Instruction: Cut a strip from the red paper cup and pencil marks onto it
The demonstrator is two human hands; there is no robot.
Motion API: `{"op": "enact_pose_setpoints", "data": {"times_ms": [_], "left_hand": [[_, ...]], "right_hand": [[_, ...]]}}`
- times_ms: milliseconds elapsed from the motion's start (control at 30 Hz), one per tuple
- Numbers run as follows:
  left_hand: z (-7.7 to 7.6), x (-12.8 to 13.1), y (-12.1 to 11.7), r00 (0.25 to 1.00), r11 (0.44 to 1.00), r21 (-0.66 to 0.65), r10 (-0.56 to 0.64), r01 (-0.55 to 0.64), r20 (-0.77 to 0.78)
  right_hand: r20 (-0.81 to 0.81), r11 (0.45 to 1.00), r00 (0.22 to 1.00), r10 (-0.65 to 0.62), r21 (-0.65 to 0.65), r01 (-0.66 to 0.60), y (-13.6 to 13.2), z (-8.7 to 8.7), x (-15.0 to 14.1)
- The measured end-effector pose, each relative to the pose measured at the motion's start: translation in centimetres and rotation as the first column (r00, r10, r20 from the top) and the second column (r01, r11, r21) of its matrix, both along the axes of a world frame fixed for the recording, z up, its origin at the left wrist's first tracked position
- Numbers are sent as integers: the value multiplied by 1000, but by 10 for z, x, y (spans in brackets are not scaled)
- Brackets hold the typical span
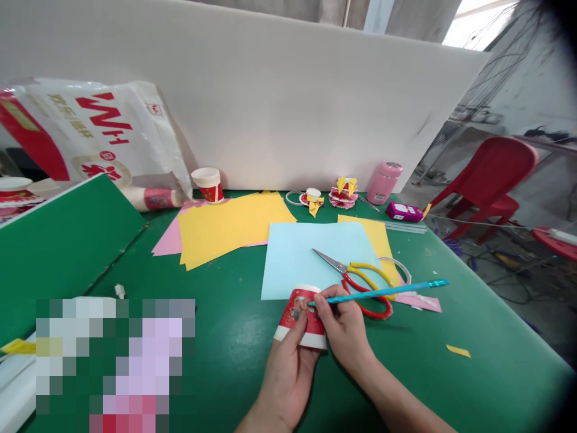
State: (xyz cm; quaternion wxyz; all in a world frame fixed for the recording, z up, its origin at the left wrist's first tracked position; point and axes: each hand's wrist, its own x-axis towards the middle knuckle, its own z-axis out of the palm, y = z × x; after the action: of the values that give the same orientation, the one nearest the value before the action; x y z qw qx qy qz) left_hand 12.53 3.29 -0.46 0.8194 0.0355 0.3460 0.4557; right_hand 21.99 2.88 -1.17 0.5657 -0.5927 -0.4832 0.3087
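"What place is this?"
"A rough craft workshop, it seems: pencil [383,293], scissors [346,270] and paper [293,258] at a green table [225,337]."
"And far right?"
"Loose wires [509,66], grey wall [547,90], a red chair [498,162]."

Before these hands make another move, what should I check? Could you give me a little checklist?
1. Paper cup held: ok, in the left hand.
2. Pencil gripped: ok, in the right hand.
3. Pencil pointed at the cup: ok, its tip end is at the printed side.
4. Fresh pencil mark on the cup: cannot tell, too small to see.
5. Scissors set down: ok, lying partly on the blue sheet.
6. Table free of scraps: not ok, a yellow strip lies to the right.
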Motion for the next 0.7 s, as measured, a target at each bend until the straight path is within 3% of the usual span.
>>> {"op": "enact_pose_setpoints", "data": {"times_ms": [133, 300, 400, 533, 700], "left_hand": [[3, -2, 3, 1000, 1000, -8, 12, -12, 6], [13, -6, 4, 999, 999, -28, 37, -36, 29], [20, -8, 4, 998, 995, -94, 31, -27, 46], [25, -8, 3, 994, 992, -122, -2, 15, 110], [21, -5, -6, 991, 1000, -5, -28, 29, 127]], "right_hand": [[-223, 985, 971, -82, 128, 113, 0, -2, 1], [-239, 942, 943, -232, 187, 280, 3, 0, 5], [-309, 980, 942, -133, 104, 172, 3, 6, 6], [-497, 999, 867, 30, 41, -11, 1, 13, 1], [-515, 999, 856, 39, 20, -33, 1, 15, 0]]}}
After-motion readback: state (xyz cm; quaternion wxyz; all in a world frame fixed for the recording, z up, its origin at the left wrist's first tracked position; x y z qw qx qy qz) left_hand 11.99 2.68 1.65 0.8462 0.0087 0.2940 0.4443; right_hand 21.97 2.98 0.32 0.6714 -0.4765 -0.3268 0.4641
